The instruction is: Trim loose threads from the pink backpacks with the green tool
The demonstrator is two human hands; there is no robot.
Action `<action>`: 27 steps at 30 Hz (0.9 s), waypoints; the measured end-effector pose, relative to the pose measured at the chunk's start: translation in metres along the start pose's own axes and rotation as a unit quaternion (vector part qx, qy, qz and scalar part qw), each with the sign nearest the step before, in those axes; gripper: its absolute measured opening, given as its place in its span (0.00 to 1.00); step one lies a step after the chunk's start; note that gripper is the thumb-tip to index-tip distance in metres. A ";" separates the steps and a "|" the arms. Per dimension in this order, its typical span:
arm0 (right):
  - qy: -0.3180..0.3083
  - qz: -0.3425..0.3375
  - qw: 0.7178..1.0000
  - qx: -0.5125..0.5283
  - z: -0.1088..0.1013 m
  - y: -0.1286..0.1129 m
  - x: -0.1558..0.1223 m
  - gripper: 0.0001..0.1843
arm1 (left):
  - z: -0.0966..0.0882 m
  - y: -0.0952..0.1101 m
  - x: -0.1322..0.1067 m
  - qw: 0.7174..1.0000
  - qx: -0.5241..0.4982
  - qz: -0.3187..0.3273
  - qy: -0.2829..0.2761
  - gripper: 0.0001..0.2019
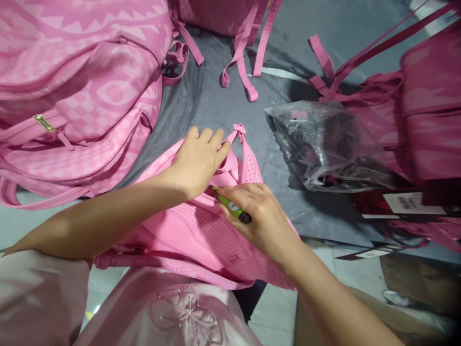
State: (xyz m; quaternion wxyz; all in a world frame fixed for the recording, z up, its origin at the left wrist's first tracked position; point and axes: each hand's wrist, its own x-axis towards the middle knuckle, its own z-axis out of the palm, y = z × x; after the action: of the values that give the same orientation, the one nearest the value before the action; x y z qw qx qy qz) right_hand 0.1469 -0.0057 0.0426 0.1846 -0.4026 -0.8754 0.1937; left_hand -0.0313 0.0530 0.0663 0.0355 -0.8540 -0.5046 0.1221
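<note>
A pink perforated backpack (194, 235) lies in front of me on the grey table cover. My left hand (196, 161) rests on its upper part, fingers curled over the pink fabric near the top loop (239, 129). My right hand (257, 214) is closed round a small green tool with a dark end (232, 207), its tip held against the backpack beside my left hand.
A large pink patterned backpack (82, 96) with a gold zip pull lies at the left. More pink bags and straps (245, 53) sit at the back and right (428, 110). A crumpled clear plastic bag (327, 144) lies right of centre. Grey sheet (205, 101) covers the table.
</note>
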 end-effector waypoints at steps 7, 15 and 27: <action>-0.025 0.013 0.998 -0.048 -0.003 -0.012 0.004 0.10 | 0.002 -0.002 -0.003 1.000 -0.015 0.008 0.024 0.30; -0.044 0.037 0.992 -0.109 -0.002 -0.021 0.005 0.10 | 0.009 -0.002 -0.003 0.998 -0.005 0.013 0.055 0.32; -0.072 0.076 0.992 -0.065 -0.001 -0.030 0.015 0.15 | 0.000 -0.007 -0.003 0.999 -0.009 0.032 0.033 0.31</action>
State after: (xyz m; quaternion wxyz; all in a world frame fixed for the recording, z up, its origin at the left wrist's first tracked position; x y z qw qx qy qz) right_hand 0.1198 -0.0117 0.0606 0.0797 -0.4642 -0.8640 0.1781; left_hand -0.0388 0.0542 0.0678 0.0410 -0.8734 -0.4769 0.0902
